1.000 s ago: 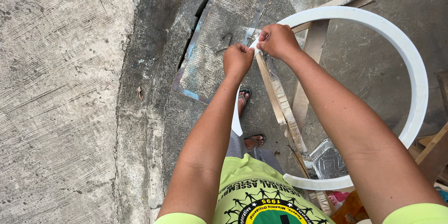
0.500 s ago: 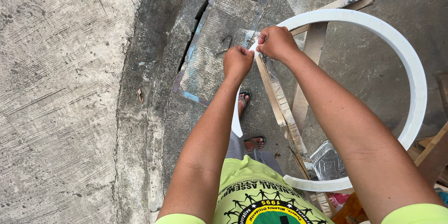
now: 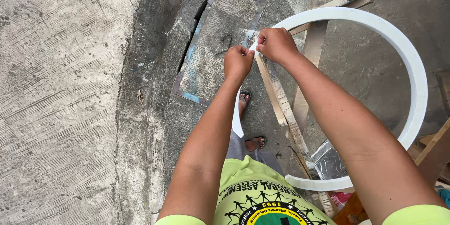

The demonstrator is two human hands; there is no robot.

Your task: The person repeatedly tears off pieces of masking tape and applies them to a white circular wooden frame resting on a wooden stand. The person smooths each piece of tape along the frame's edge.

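Pinching the white ring [image 3: 412, 65] at its open end, left hand [image 3: 237, 61], right hand [image 3: 276, 44], both hands closed on it

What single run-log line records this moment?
left hand: pinching white ring end | right hand: gripping same end | below: wooden slats, drain cover

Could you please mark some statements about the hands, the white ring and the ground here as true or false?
1. Both hands pinch the white ring at its upper left. True: left hand, right hand.
2. The ring lies flat on the drain cover. False: it is held up over wooden slats.
3. The person wears closed boots. False: open sandals.
4. A foil tray lies below, by the slats. True.
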